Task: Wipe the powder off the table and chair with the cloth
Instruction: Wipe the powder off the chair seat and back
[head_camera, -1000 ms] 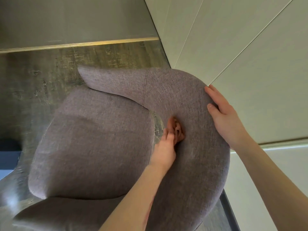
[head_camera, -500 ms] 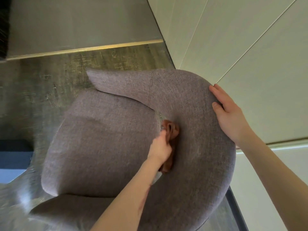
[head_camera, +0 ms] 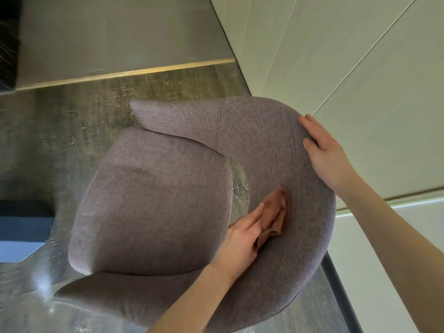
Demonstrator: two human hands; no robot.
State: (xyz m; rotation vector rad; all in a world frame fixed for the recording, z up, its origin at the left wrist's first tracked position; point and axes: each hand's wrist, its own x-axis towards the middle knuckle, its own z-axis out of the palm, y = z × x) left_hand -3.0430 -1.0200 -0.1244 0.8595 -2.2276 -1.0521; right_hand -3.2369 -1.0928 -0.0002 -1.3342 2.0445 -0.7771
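Observation:
A mauve-grey fabric chair [head_camera: 153, 203] fills the middle of the head view, seen from above, its curved backrest [head_camera: 283, 145] wrapping round the seat on the right. My left hand [head_camera: 242, 239] presses a small rust-brown cloth [head_camera: 276, 212] against the inner face of the backrest, just right of the gap between seat and back. My right hand [head_camera: 326, 155] lies flat on the backrest's outer top edge, fingers spread. I cannot make out any powder on the fabric.
A pale panelled wall [head_camera: 360, 68] stands right behind the chair. Dark wood-look floor [head_camera: 60, 131] lies to the left, with a grey slab edged in brass [head_camera: 125, 73] beyond it and a dark blue object [head_camera: 21, 227] at the left edge.
My left hand has drawn the cloth down the backrest's inner face toward me and now lies flatter. My right hand has kept its hold on the top edge.

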